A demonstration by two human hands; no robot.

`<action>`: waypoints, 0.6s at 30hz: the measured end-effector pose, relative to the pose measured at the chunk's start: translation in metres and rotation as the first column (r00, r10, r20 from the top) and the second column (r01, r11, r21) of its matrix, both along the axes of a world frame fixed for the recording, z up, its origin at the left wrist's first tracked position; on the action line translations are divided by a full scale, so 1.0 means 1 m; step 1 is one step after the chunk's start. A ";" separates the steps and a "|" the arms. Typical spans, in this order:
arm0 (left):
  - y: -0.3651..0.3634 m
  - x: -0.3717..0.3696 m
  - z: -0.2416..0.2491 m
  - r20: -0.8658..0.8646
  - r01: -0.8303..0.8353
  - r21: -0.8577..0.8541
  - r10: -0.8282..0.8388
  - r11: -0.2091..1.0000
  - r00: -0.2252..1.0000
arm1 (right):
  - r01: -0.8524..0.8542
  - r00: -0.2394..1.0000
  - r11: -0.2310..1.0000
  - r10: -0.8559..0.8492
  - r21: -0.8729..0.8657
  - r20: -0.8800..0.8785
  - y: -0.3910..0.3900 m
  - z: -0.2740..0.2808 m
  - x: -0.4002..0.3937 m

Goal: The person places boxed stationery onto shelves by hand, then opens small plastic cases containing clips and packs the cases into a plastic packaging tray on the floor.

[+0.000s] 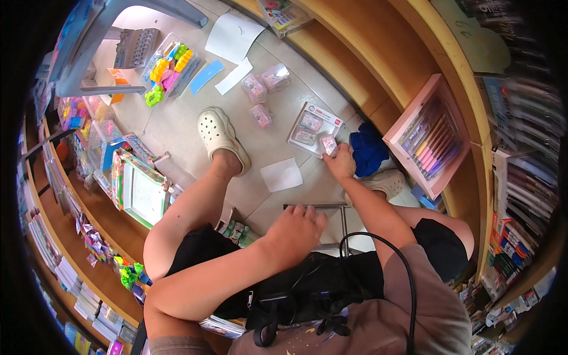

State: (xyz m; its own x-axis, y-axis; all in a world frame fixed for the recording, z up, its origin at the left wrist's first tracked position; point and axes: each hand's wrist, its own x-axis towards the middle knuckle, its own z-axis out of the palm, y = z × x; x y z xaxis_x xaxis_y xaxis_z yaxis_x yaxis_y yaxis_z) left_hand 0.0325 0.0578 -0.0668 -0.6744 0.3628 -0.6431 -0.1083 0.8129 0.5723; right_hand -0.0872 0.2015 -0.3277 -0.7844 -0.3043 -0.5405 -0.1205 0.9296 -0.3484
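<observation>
My right hand [341, 163] reaches to the floor and pinches a small pink-and-white packet [329, 144]. That packet is at the lower right corner of a white tray [294, 139]. Inside the tray lie two similar clear-wrapped packets [309, 122]. My left hand [294, 232] hovers above my lap, its fingers curled in and nothing visible in them. Beyond the tray, three more packs with pink contents [254, 89] rest on the tiles. A dark blue cloth or bag [368, 149] is bunched just right of my right hand.
Wooden shelves [346, 59] rise on the right, with a pink-framed box of pens [431, 139]. At the upper left are a blue-grey plastic stool [106, 92] and a clear tub of colourful toys [168, 68]. Paper [281, 175] lies between my feet. Stocked shelves [89, 254] line the left.
</observation>
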 end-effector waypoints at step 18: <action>-0.035 0.013 -0.038 0.071 -0.120 -0.376 0.158 0.919 0.985 | 0.234 0.555 0.791 0.368 -0.565 0.746 -0.042 0.104 0.013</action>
